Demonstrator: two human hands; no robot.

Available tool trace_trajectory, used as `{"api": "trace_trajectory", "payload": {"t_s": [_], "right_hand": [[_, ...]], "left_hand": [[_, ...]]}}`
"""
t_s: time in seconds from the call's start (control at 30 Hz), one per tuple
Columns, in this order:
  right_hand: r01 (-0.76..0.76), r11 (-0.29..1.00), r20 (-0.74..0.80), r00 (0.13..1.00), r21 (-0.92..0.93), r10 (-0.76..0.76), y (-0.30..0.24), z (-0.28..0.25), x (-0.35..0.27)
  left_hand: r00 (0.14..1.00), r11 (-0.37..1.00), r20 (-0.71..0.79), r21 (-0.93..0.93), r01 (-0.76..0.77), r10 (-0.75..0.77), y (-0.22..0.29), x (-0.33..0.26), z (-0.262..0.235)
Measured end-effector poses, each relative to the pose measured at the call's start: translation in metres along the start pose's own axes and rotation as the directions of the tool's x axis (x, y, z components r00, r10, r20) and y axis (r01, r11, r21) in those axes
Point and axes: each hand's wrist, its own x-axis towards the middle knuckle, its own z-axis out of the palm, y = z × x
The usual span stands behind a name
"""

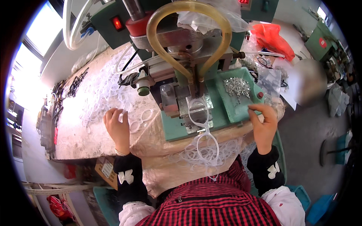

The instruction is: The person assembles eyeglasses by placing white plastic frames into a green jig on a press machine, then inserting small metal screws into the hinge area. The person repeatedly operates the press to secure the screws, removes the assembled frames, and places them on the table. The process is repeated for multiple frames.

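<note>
Two hands are busy at the green press machine (177, 56) in the middle of the frame. Your left hand (117, 128), at centre left, rests on the heap of clear plastic rings (102, 90) spread over the table (75, 139). Its fingers are curled down onto the rings, but you cannot tell if one is pinched yet. Your right hand (264, 126), at centre right, sits at the edge of the green tray (230, 109). Its finger and thumb are close together, as if nipping one of the small silver metal bits (236, 86) piled there, though the bit itself is too small to see.

One clear eyeglass frame (200, 120) already lies on the machine's little metal block, hanging down toward you over more frames in your lap (207, 154).

It looks like the picking-up step. Next calls for a gentle, careful pinch, because the bits are tiny and the plastic is bendy.
</note>
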Motion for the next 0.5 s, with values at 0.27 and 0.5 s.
{"api": "trace_trajectory", "payload": {"t_s": [0.27,0.5], "right_hand": [[-0.095,0.795,0.144,0.989,0.600,0.009,-0.073,0.088,0.047],[-0.307,0.620,0.253,0.951,0.722,0.176,-0.078,0.093,0.035]], "left_hand": [[0.864,0.459,0.306,-0.748,0.478,-0.401,0.036,-0.018,0.022],[0.903,0.354,0.224,-0.864,0.358,-0.367,0.097,-0.002,-0.016]]}}
